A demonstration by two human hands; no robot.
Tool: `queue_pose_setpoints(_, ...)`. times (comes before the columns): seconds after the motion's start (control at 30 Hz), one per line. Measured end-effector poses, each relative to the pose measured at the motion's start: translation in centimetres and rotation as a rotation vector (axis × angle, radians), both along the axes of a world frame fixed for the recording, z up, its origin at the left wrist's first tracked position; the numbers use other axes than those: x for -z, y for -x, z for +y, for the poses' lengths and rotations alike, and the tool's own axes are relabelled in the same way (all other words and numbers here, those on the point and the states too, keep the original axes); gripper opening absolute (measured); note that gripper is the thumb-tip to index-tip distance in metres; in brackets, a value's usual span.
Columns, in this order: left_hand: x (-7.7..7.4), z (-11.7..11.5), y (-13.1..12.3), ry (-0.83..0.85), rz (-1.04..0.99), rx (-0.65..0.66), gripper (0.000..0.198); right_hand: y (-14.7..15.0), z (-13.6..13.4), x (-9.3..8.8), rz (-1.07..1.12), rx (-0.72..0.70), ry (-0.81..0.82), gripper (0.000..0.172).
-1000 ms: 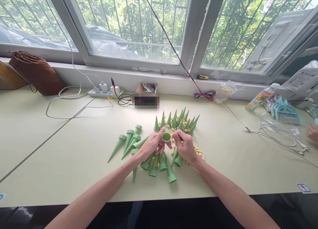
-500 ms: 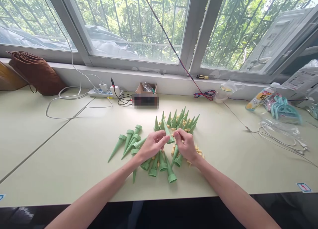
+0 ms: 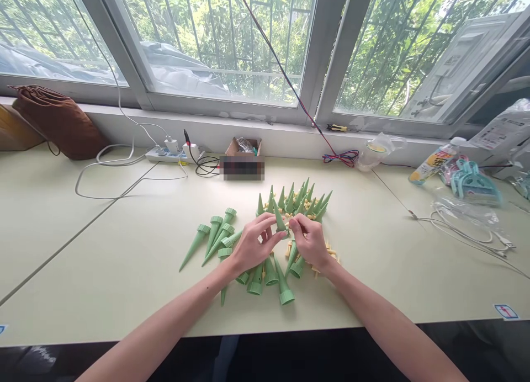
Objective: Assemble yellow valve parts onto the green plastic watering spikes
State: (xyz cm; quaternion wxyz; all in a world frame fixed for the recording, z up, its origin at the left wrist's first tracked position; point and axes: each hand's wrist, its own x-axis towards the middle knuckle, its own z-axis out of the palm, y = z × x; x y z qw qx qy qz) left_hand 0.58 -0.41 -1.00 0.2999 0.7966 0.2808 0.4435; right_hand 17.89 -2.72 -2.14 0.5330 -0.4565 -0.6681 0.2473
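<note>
The left hand point(image 3: 254, 241) is half open, its thumb and fingertips closed about the base of a green cone point(image 3: 279, 216), which stands nearly upright between the two hands, tip up. A second ago its open end faced the wearer; now that end is turned down, which suggests the work has moved to the cone's side, facing the right hand. The right hand point(image 3: 308, 239) is curled tight, thumb against forefinger, and appears to pinch a small yellow peg point(image 3: 288, 225), mostly hidden; whether it touches the cone cannot be told. Beyond the hands is a cluster of standing cones point(image 3: 290, 203) among yellow pieces. Left of the left hand, loose cones point(image 3: 194, 246) lie on the worktop point(image 3: 124, 260); more lie nearer the wearer, and spare pegs point(image 3: 332, 252) lie beside the right hand.
</note>
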Motion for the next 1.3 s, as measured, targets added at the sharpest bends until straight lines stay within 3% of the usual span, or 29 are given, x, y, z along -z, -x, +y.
queue_pose_setpoints(0.17, 0.3, 0.0, 0.1, 0.011, 0.061, -0.039, 0.021, 0.1, 0.0, -0.1, 0.007, 0.0, -0.001, 0.037)
queue_pose_setpoints(0.5, 0.3, 0.3, 0.2, 0.062, 0.1, 0.017, 0.022, -0.1, 0.0, -0.4, -0.028, 0.003, 0.016, 0.04)
queue_pose_setpoints(0.93, 1.3, 0.8, 0.6, -0.186, 0.082, -0.032, 0.032, -0.1, 0.2, -0.4, 0.115, -0.101, 0.19, 0.046)
queue_pose_setpoints(1.07, 0.7, 0.6, 0.4, -0.097, 0.084, -0.083, 0.031, -0.1, 0.1, -0.5, 0.12, -0.053, 0.142, 0.044)
queue_pose_setpoints(1.3, -0.4, 0.3, 0.1, 0.215, -0.019, -0.154, 0.036, -0.4, 0.0, -0.3, 0.133, 0.056, 0.068, 0.037)
